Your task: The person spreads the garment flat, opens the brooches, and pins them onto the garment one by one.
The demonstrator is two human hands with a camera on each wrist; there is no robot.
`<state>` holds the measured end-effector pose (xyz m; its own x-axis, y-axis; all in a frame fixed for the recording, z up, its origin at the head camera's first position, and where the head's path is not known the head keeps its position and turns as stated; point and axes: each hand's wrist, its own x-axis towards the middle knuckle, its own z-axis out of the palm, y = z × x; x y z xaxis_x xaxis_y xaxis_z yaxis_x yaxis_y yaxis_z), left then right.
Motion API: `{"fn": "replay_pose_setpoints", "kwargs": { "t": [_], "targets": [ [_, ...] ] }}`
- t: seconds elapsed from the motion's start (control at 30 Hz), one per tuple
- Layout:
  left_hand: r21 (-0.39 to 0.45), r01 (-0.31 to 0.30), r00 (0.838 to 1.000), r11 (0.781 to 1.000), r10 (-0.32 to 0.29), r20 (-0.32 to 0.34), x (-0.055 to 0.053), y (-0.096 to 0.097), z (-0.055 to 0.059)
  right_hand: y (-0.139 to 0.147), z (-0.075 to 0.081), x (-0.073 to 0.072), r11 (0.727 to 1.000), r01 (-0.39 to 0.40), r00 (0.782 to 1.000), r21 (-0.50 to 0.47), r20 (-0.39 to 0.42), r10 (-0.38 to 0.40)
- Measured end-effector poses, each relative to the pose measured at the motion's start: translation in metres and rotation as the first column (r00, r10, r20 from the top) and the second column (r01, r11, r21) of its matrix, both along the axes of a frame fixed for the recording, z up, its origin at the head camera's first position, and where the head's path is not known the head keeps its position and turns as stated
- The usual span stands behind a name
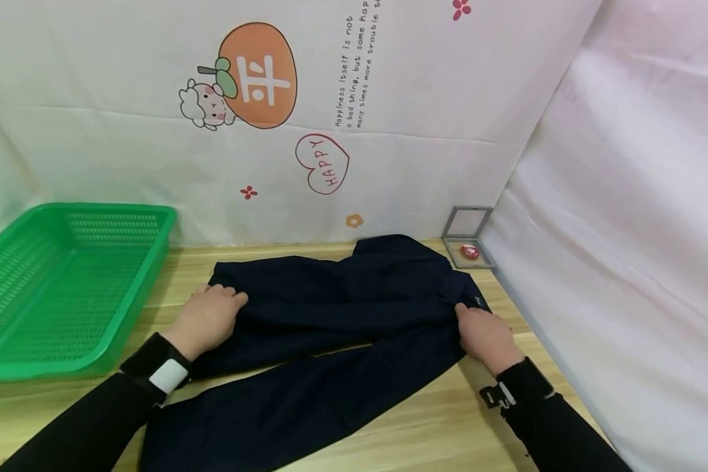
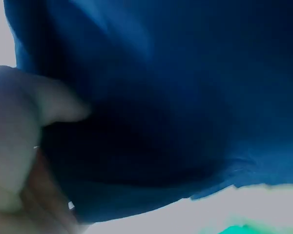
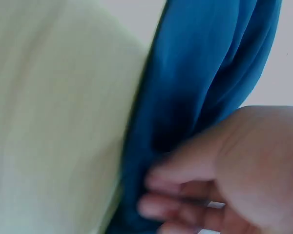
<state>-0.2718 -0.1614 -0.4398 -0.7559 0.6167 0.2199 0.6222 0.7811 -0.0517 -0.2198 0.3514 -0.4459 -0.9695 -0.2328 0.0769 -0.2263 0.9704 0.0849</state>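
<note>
Head view: pinching navy garment [image 1: 330, 295] in left hand [image 1: 209, 319] and right hand [image 1: 487, 333], best pulled evenly to lie flat.

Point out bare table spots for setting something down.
The roomiest bare table lies between the dark garment and right sleeve. A narrower strip separates the green basket from the garment, beyond the left hand. Crowded: the middle, under the garment, and the back-right corner, with its small case.

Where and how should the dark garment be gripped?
Probably at two opposite ends of the dark garment, from the near side: left hand on its left edge, right hand on its right end, as both pinch it now. It lies long and limp, so one grip might bunch it.
</note>
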Motion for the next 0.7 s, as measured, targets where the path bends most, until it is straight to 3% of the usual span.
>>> {"fn": "replay_pose_setpoints", "kwargs": {
  "t": [0.17, 0.27, 0.47, 0.6, 0.7],
  "targets": [
    [0.16, -0.029, 1.0, 0.987, 0.028, 0.012, 0.003, -0.007, 0.023, 0.01, -0.005, -0.004, 0.999, -0.023, 0.999, -0.035, 0.029, 0.024],
    [0.211, -0.034, 0.999, 0.977, 0.028, 0.031, 0.008, -0.009, 0.032, 0.01, -0.008, -0.007, 0.999, -0.013, 0.997, -0.049, 0.075, 0.017],
    [0.201, -0.001, 1.0, 0.98, 0.006, -0.022, 0.018, -0.01, 0.036, 0.013, -0.007, -0.012, 0.991, 0.047, 0.994, -0.123, 0.102, -0.035],
    [0.199, 0.004, 1.0, 0.98, -0.008, 0.02, 0.022, -0.009, 0.037, 0.015, -0.002, -0.015, 0.991, 0.037, 0.996, -0.132, 0.082, -0.026],
    [0.184, -0.004, 0.999, 0.983, -0.006, 0.053, 0.024, -0.009, 0.036, 0.012, -0.001, -0.017, 0.996, -0.013, 0.999, -0.094, 0.028, 0.015]
  ]
}}
